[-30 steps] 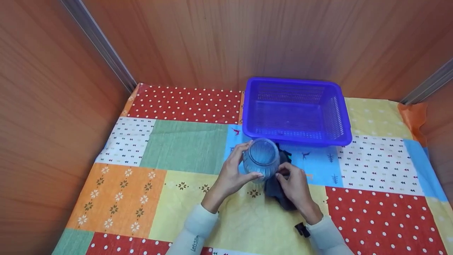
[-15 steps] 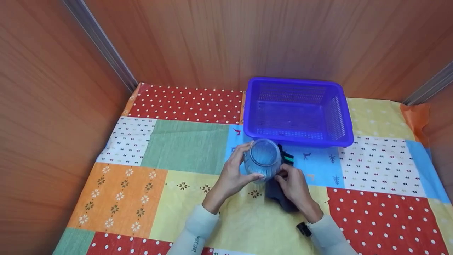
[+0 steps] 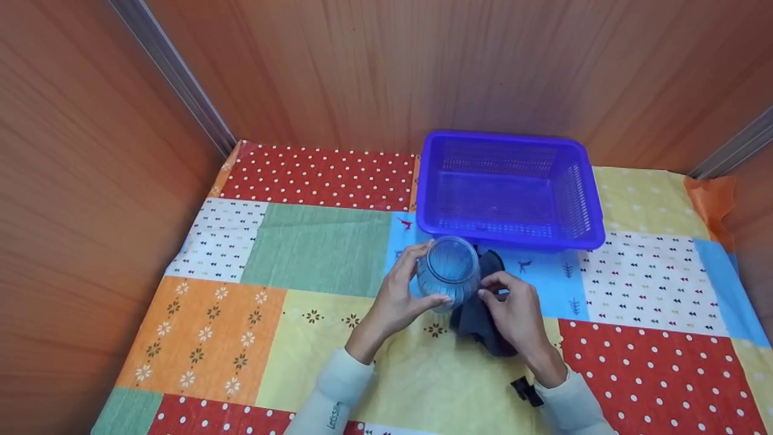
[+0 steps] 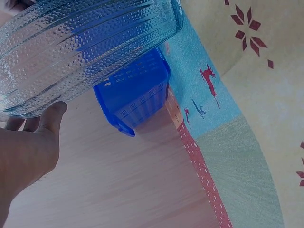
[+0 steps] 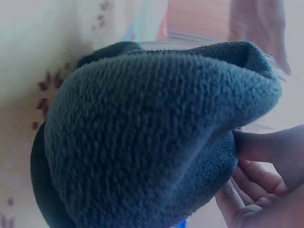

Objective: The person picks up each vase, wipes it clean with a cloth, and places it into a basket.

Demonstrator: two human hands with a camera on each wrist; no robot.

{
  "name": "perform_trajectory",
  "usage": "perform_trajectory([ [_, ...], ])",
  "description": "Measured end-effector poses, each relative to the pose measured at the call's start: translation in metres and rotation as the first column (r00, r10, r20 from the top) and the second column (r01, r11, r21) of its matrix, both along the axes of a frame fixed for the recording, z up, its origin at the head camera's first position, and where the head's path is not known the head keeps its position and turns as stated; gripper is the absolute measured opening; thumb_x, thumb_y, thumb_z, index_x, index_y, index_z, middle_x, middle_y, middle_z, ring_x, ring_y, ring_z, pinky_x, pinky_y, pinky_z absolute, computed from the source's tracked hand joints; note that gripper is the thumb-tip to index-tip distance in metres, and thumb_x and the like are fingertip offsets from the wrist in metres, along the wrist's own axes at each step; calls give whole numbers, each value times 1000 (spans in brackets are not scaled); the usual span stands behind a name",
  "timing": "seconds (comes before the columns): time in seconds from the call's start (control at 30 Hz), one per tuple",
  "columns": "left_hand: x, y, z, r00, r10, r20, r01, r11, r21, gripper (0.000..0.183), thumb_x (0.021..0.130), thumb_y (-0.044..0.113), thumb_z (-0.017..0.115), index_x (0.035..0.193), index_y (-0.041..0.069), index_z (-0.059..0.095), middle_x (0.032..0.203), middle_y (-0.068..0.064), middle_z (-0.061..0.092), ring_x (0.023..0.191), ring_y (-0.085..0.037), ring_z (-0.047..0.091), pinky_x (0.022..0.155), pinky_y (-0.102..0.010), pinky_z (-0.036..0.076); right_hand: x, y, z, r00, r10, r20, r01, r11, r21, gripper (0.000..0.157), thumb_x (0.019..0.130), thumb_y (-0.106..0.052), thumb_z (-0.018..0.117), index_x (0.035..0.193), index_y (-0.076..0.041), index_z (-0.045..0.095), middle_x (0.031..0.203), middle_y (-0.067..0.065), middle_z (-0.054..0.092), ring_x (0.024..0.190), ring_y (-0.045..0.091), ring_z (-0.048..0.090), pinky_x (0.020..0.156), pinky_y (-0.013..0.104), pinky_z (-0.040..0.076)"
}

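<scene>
A person's left hand (image 3: 400,296) grips a jar (image 3: 452,281), between the hands; the right hand (image 3: 518,311) pinches a dark cloth (image 3: 480,326) at its side. Wiping seems the step in hand; the next stroke would call for a steady left grip.

Head view downward, wrist close-ups

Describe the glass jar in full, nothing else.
The glass jar looks like clear, blue-tinted glass, rounded, with ribs along its sides and a pebbled texture between them. A round, ringed end faces up toward the head camera; no lid shows. The left hand grips it, thumb on the near side, in front of the basket. The right hand holds a dark cloth close beside it; contact is unclear.
</scene>
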State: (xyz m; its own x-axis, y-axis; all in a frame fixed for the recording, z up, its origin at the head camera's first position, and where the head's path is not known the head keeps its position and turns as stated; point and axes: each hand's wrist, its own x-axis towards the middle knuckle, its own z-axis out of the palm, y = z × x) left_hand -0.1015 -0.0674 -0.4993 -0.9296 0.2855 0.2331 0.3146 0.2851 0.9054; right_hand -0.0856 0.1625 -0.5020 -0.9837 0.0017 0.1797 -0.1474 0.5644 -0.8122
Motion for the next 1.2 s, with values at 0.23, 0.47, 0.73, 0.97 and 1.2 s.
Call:
perform_trajectory([
  [0.23, 0, 1, 0, 1000, 4, -14, -4, 1000, 0, 82, 82, 23, 93, 150, 9, 49, 160, -9, 47, 146, -29, 48, 116, -47, 47, 5, -1, 17, 998, -14, -62, 13, 1000, -18, 11, 92, 8, 76, 96, -2, 76, 94, 10, 76, 92, 29, 75, 81, 43, 65],
  [0.47, 1, 1, 0, 1000, 6, -18, -6, 1000, -5, 84, 82, 24, 94, 152, 10, 49, 161, -8, 47, 146, -28, 48, 116, -46, 47, 6, -4, 33, 988, -8, -157, 7, 1000, -7, 11, 90, 7, 79, 97, 0, 76, 94, 11, 75, 92, 25, 75, 78, 30, 64],
  [0.73, 1, 2, -2, 1000, 5, -23, -5, 1000, 0, 82, 82, 24, 93, 150, 10, 50, 160, -9, 47, 145, -28, 49, 115, -45, 47, 7, -11, 49, 981, -5, -196, 7, 1000, 9, 11, 88, 6, 81, 96, -1, 76, 92, 7, 75, 89, 23, 74, 76, 28, 63],
  [0.97, 1, 1, -2, 999, 5, -32, -5, 1000, 10, 81, 82, 24, 94, 149, 10, 51, 160, -8, 47, 145, -27, 49, 115, -44, 48, 8, -13, 46, 983, -12, -184, 13, 1000, 3, 11, 89, 7, 81, 97, 0, 76, 93, 7, 74, 90, 22, 73, 78, 34, 65],
  [1.2, 0, 0, -2, 1000, 4, -25, -4, 1000, 11, 82, 82, 24, 93, 150, 9, 50, 161, -9, 47, 145, -27, 49, 115, -44, 48, 9, -8, 35, 986, 4, -166, -5, 1000, -6, 11, 89, 9, 78, 96, 0, 75, 93, 10, 74, 90, 27, 74, 78, 45, 65],
])
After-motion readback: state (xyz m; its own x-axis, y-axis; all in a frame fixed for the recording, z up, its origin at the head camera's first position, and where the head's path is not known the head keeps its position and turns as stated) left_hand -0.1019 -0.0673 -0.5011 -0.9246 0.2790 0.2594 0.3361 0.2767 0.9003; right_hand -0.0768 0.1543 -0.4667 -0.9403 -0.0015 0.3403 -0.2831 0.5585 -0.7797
